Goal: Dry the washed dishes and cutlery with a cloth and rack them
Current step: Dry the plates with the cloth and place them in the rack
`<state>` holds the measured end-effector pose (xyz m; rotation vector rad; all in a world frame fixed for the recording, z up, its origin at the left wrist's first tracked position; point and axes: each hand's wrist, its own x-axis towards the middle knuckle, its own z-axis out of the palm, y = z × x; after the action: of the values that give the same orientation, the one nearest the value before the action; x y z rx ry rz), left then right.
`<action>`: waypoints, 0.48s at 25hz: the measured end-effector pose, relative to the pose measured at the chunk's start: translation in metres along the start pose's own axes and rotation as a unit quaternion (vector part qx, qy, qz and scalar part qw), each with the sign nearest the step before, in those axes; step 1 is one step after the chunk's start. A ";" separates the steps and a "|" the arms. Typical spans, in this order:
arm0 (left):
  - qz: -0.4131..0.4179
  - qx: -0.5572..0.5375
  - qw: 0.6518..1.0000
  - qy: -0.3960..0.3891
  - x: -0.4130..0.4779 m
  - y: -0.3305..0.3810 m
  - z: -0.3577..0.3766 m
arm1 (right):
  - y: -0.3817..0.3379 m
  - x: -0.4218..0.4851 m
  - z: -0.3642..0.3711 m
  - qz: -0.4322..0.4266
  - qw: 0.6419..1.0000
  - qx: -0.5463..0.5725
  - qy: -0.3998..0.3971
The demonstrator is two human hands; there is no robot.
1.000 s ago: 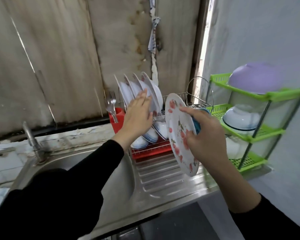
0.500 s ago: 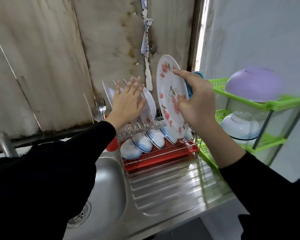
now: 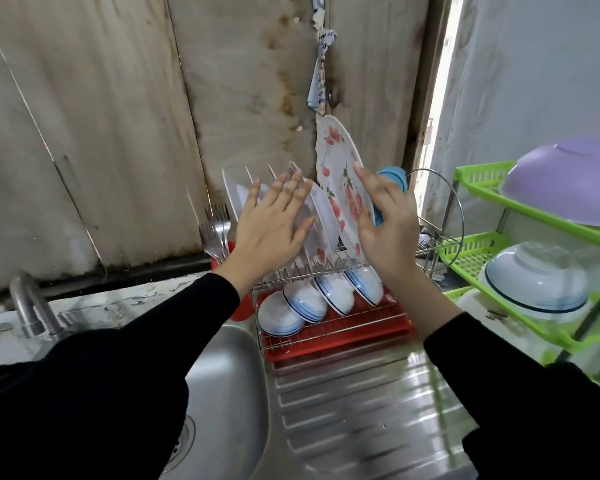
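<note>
While right hand (image 3: 385,233) fingers clamp floral plate (image 3: 336,161) | left hand (image 3: 271,223) fingers spread | rag (image 3: 321,77) print unreadable

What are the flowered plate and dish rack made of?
The flowered plate looks glossy white with printed red flowers, thin rim; ceramic or melamine, cannot tell. The dish rack is thin shiny wire, likely steel, over a red plastic-looking drip tray.

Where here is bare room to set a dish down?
Free: the ribbed drainboard in front of the red tray, and the sink basin left of it. Crowded: the rack, plates above and bowls below, and the green shelf.
</note>
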<state>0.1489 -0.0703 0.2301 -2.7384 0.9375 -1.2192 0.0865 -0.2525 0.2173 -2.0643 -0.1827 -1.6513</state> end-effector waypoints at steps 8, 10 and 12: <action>0.017 0.006 0.999 0.031 0.001 -0.004 0.005 | 0.036 -0.032 0.043 0.048 0.999 0.000 0.014; 0.020 0.006 0.999 0.033 0.001 -0.005 0.006 | 0.043 -0.038 0.048 0.051 0.999 0.010 0.015; 0.020 0.007 0.999 0.035 0.001 -0.005 0.007 | 0.047 -0.042 0.050 0.042 0.999 0.016 0.013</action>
<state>0.1562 -0.0685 0.2271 -2.6696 0.9790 -1.3168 0.1382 -0.2628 0.1570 -1.9981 -0.1114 -1.6141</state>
